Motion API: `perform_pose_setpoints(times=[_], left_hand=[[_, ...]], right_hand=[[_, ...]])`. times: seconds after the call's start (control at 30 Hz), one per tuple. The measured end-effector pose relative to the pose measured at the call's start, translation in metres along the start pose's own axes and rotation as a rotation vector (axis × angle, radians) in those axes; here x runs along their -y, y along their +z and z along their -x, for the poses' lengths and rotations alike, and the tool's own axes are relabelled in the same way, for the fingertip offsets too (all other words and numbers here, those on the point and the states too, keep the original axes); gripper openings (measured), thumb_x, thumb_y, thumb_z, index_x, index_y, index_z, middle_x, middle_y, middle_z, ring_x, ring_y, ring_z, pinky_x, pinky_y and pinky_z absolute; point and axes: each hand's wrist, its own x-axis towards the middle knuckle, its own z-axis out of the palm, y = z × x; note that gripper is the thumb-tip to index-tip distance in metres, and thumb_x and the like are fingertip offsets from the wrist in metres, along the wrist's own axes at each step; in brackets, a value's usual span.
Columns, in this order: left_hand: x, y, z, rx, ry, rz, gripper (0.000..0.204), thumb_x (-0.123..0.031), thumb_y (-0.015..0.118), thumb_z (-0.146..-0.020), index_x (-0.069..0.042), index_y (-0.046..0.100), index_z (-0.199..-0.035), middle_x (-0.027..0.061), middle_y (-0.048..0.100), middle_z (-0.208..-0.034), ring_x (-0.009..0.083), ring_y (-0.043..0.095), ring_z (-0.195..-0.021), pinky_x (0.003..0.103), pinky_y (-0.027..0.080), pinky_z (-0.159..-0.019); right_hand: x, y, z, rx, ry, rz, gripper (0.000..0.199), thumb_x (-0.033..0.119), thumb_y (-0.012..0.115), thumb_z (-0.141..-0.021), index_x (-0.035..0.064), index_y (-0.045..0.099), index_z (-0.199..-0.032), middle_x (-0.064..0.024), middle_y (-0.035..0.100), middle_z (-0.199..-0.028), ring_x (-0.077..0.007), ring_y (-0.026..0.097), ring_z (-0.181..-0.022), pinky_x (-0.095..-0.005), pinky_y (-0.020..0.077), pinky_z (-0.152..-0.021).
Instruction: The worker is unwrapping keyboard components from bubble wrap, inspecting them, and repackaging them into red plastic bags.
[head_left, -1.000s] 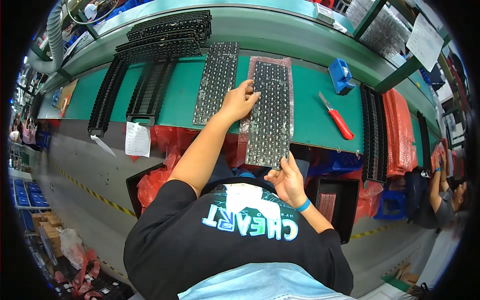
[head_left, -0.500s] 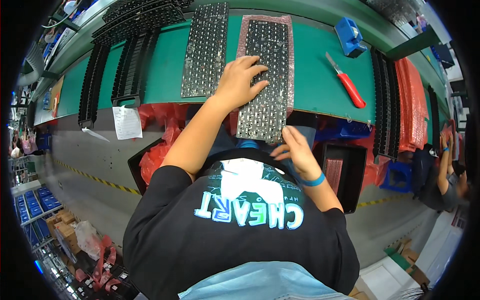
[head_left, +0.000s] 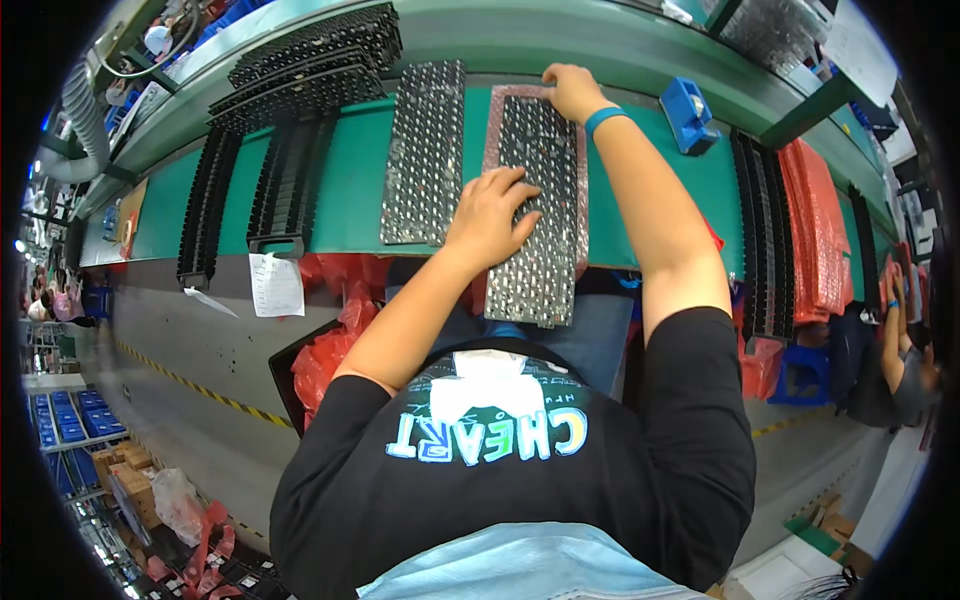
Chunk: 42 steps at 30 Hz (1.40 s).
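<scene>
While the head camera is looking straight down, the left hand (head_left: 492, 215) is lying flat, fingers spread, pressing on the middle of the keyboard panel (head_left: 540, 215). The right hand (head_left: 572, 90) is reaching to the panel's far end, fingers curled over that edge; how tightly it is gripping, I cannot tell. The panel is lying lengthwise across the green bench (head_left: 340, 190), its near end hanging over the front edge above the person's lap. It is sitting on or in a pink bubble sleeve (head_left: 583, 215), which is showing along its sides. To me it is looking thin, light and a little bendy, with loose-seeming keycaps that could snag, so holding it by both short ends and supporting the middle seems wise. It is looking dark grey, long and narrow, dotted with rows of shiny pale keys. Just left of it, a second panel (head_left: 425, 150) is lying parallel, and black trays (head_left: 300, 75) are stacking up beyond.
</scene>
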Motion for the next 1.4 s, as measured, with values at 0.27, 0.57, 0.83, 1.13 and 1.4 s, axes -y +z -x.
perform_pose_setpoints(times=[0.27,0.57,0.83,1.13,1.4], left_hand=[[0.003,0.007,0.006,0.006,-0.017,0.003,0.033,-0.027,0.068,-0.083,-0.011,0.066,-0.111,0.0107,0.057,-0.132,0.0295,0.051,-0.125,0.042,0.038,-0.104],[0.004,0.006,0.002,-0.011,-0.024,-0.001,0.031,-0.025,0.068,-0.084,-0.012,0.066,-0.112,0.0088,0.057,-0.133,0.028,0.051,-0.124,0.042,0.038,-0.104],[0.01,0.001,0.006,-0.052,-0.017,-0.007,0.032,-0.025,0.07,-0.079,-0.011,0.067,-0.108,0.009,0.058,-0.129,0.0297,0.054,-0.118,0.041,0.04,-0.101],[-0.006,-0.019,0.02,-0.447,0.125,-0.071,0.063,-0.023,0.077,-0.072,-0.011,0.055,-0.13,0.0201,0.049,-0.141,0.0336,0.054,-0.123,0.044,0.046,-0.096],[0.007,-0.025,0.043,0.063,-0.04,1.106,0.059,-0.012,0.081,-0.078,-0.002,0.057,-0.131,0.0074,0.07,-0.109,0.0169,0.063,-0.091,0.03,0.053,-0.083]], right_hand=[[-0.001,0.007,-0.038,0.238,0.022,0.186,0.018,0.025,0.07,-0.082,0.0087,0.072,-0.087,-0.0082,0.071,-0.086,-0.0294,0.066,-0.079,-0.039,0.0532,-0.074],[-0.003,-0.009,-0.041,0.484,0.19,0.034,0.025,0.03,0.07,-0.082,0.0066,0.069,-0.072,-0.0046,0.065,-0.067,-0.0222,0.061,-0.064,-0.0365,0.0521,-0.066],[0.028,-0.014,-0.072,0.604,0.314,0.147,0.033,0.035,0.072,-0.082,0.0068,0.066,-0.066,-0.0031,0.06,-0.061,-0.0177,0.051,-0.055,-0.0354,0.0446,-0.053],[0.119,-0.139,-0.03,0.602,-0.383,-0.113,0.014,0.02,0.066,-0.086,0.0084,0.061,-0.081,0.0002,0.054,-0.072,-0.0106,0.045,-0.063,-0.0254,0.0376,-0.057],[0.129,-0.336,0.047,0.04,-0.176,-0.295,0.019,0.005,0.058,-0.095,0.0106,0.063,-0.113,-0.0074,0.062,-0.103,-0.0164,0.056,-0.09,-0.0331,0.0474,-0.088]])
